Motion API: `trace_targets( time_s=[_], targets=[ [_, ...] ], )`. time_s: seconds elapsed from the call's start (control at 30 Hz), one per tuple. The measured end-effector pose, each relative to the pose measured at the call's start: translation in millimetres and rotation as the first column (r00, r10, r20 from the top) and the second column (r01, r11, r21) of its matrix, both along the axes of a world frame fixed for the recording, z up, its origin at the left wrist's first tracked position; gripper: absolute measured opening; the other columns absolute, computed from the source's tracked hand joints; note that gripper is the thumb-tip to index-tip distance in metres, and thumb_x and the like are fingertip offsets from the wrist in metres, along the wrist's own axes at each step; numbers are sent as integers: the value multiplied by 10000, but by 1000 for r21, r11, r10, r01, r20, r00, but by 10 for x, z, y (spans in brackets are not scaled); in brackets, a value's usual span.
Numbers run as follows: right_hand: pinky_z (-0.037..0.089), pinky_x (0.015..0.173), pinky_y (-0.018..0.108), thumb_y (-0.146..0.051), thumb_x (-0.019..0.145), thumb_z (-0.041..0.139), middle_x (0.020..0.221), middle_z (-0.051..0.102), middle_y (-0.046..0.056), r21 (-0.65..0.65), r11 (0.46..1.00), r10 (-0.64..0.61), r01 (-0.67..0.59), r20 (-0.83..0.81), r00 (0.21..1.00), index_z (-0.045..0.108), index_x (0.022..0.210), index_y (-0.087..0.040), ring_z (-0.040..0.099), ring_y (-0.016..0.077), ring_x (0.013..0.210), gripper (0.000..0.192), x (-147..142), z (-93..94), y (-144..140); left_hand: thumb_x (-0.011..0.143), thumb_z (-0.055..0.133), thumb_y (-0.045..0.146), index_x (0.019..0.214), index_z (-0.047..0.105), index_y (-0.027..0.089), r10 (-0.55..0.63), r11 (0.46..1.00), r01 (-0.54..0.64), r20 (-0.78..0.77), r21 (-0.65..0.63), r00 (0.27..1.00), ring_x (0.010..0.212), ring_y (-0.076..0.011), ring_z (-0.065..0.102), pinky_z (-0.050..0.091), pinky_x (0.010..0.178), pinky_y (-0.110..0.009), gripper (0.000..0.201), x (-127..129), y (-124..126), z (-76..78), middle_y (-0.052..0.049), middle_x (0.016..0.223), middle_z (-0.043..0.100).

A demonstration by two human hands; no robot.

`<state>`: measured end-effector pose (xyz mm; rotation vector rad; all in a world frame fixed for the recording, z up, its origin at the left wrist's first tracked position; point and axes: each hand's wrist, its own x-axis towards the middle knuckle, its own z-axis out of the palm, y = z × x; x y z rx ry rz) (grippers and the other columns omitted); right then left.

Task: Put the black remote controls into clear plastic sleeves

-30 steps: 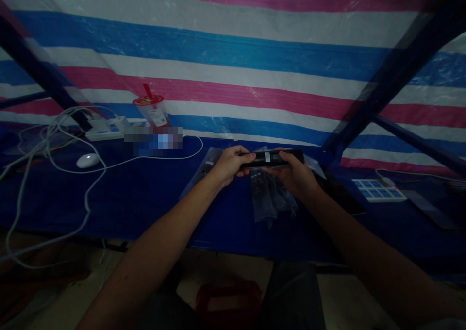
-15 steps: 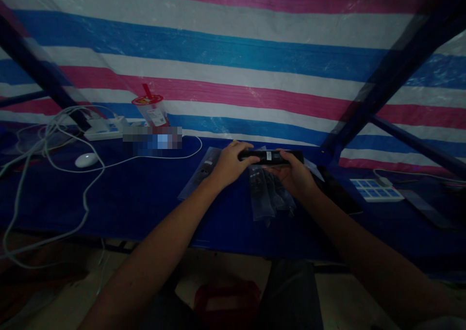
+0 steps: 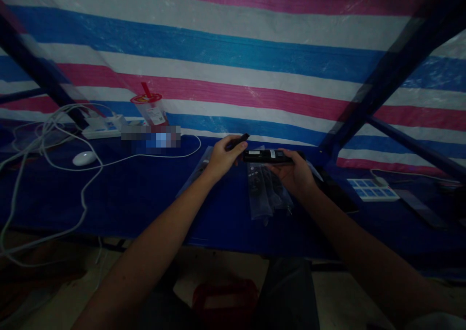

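My right hand [image 3: 296, 172] grips one end of a long black remote control [image 3: 260, 156], held level above the table. Small pale labels show on its upturned side. Pinched between the thumb and fingers of my left hand [image 3: 225, 156] is a small black cover [image 3: 240, 140], tilted up and apart from the remote control's left end. Below my hands lie clear plastic bags [image 3: 260, 194] with dark items in them. Another clear bag [image 3: 191, 177] lies partly hidden under my left wrist.
On the blue table [image 3: 138, 199], a cup with a red lid [image 3: 153, 109], a power strip [image 3: 102, 132], a white mouse [image 3: 84, 158] and looped white cables [image 3: 85, 199] are at left. A white multi-socket block [image 3: 373, 190] and a phone-like slab [image 3: 420, 207] lie at right.
My left hand has moved left, away from the remote control, with the black cover now apart from it. The remote control's left end is uncovered. My right hand keeps its grip.
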<state>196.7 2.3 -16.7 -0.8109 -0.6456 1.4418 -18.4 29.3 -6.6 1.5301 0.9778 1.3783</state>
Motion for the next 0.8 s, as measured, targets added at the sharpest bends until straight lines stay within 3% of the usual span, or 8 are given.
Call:
trace_targets(
  time_s=[0.13,0.37,0.63,0.8],
  targets=[
    [620,881,468,-239,827,642,786,737,-7,-6,1000,4,-3,5,1000,654,808,-248,722,214,806,24,-6,11,-11,828,738,406,1041,666,167,-25,999,27,45,-42,999,572,-115,590,437,455,-225,329,6,19,-18,-18,762,628],
    [625,844,437,-242,820,641,757,725,-1,-16,1000,-13,13,7,1000,662,792,-228,707,200,757,38,-13,45,-32,824,724,372,1107,640,221,1,998,5,88,-70,996,571,-106,584,435,461,-222,331,27,-12,-8,13,764,588],
    [618,841,440,-257,787,692,791,718,-5,3,1000,-26,26,15,1000,651,805,-224,704,201,781,55,-19,10,-31,781,764,378,1050,661,219,-1,1000,1,95,-6,995,510,-98,517,413,464,-231,330,-10,53,-41,26,715,594],
    [617,817,419,-261,779,690,765,713,5,-19,1000,-23,23,11,1000,665,789,-211,700,199,768,56,-22,4,-26,760,780,384,1009,651,194,17,997,-17,-3,81,1000,564,-94,538,436,531,-243,339,-56,48,-19,-19,895,686]
  ],
)
